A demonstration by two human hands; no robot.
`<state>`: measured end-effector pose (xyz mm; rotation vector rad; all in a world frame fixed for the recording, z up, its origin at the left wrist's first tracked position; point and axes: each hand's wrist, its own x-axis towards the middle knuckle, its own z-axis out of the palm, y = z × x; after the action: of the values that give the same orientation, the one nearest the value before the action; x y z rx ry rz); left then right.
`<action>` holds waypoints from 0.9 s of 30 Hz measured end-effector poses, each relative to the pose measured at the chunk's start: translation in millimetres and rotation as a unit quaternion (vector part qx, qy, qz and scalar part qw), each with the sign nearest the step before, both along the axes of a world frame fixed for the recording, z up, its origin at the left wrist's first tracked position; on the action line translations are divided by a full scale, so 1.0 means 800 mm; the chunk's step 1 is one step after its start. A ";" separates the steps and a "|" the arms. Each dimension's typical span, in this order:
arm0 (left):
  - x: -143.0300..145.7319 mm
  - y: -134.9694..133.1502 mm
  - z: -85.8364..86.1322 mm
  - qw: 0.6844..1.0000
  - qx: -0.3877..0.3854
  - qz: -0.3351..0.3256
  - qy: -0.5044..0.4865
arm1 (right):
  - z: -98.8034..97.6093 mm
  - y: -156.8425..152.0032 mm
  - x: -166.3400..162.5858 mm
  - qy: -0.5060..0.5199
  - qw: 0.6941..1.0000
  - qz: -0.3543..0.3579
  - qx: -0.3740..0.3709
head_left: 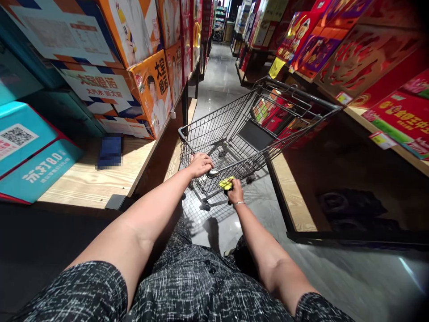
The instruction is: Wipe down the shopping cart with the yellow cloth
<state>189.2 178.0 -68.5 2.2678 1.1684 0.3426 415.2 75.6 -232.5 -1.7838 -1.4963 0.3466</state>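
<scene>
A grey wire shopping cart [231, 134] stands slanted across the aisle in front of me, its basket holding no goods that I can make out. My left hand [202, 164] is closed over the cart's near rim, by the corner. Just right of it, my right hand [236, 191] is closed on a small yellow item [226, 183] with dark marks and a black part; its kind is not clear. This item is close to the basket's wire side, and whether it touches the wire I cannot tell.
Orange drink cartons [150, 94] and a teal box [36, 152] sit on a wooden shelf [90, 188] at left. Red gift boxes [402, 116] line the right shelf, beside a low wooden ledge [295, 197]. The tiled aisle [221, 67] runs on ahead, beyond the cart.
</scene>
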 end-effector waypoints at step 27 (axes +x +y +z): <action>0.030 -0.045 0.029 0.988 0.086 0.056 0.111 | 0.203 0.067 0.122 -0.272 0.955 0.081 0.086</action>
<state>213.2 142.4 -45.4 2.4447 1.4337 0.2458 512.6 129.6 -69.7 -1.6955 -1.9907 -0.2186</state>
